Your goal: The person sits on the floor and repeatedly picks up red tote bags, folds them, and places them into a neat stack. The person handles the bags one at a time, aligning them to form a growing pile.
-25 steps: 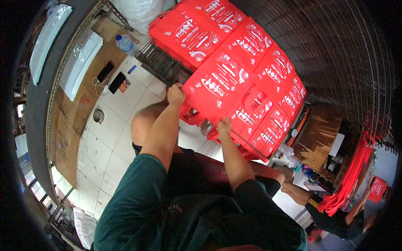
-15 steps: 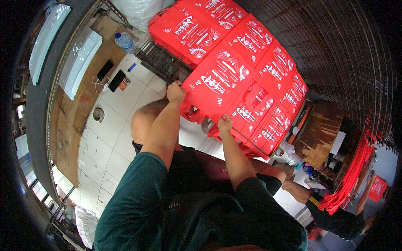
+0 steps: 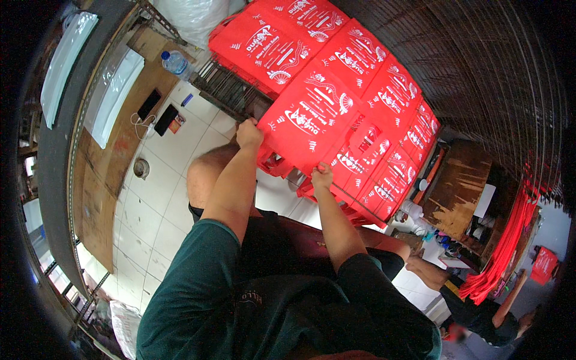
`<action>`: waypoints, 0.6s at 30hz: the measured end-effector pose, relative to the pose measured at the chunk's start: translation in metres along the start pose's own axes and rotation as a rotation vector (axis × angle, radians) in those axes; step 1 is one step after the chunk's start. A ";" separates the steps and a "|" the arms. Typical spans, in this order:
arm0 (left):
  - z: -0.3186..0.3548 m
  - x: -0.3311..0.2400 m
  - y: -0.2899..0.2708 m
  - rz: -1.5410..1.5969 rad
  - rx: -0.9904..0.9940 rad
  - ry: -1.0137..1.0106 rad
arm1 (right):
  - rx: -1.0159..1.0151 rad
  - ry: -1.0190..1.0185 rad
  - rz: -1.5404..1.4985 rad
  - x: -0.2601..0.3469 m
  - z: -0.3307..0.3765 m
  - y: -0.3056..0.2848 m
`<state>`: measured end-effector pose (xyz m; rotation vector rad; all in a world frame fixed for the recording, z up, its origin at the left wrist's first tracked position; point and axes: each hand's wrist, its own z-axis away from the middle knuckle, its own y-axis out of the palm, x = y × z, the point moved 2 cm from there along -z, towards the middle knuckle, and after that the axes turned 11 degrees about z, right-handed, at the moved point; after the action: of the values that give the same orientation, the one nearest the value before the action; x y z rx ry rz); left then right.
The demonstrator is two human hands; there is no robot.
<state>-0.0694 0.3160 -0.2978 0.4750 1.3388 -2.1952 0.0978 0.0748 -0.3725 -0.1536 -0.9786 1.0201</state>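
Note:
A red fabric bag (image 3: 327, 141) with white print lies at the near side of a spread of similar printed bags (image 3: 393, 90). My left hand (image 3: 248, 133) pinches its left near corner, fingers closed. Toward the right, my right hand (image 3: 323, 176) is closed on the same bag's near edge, thumb on top. Between the two hands the fabric lies fairly flat. Below its edge, more red bags with cut-out handles hang down. Several overlapping stacks of these bags cover the rack beyond my hands.
Dark wire racks (image 3: 480, 72) rise at the right. A water bottle (image 3: 175, 63), phones (image 3: 166, 120) and a blue marker (image 3: 187, 99) lie to the left. A wooden board (image 3: 459, 189) and hanging red strips (image 3: 501, 249) are right. Another person (image 3: 480, 312) sits at the lower right.
My hands keep their grip on the bag and have hardly moved. The view has shifted slightly. At the lower right, the other person's arm has moved lower.

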 end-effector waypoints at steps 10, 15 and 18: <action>0.018 -0.013 -0.023 -0.114 -0.070 -0.074 | -0.006 -0.227 0.009 0.003 0.015 -0.051; 0.036 -0.031 -0.034 0.005 -0.215 0.096 | -0.018 -0.339 -0.002 -0.012 0.037 -0.120; 0.051 -0.051 -0.038 0.138 -0.265 0.269 | -0.094 -0.355 0.102 -0.010 0.062 -0.183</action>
<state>-0.0521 0.2971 -0.2204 0.7544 1.6563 -1.8565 0.1684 -0.0534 -0.2454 -0.1016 -1.3539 1.1178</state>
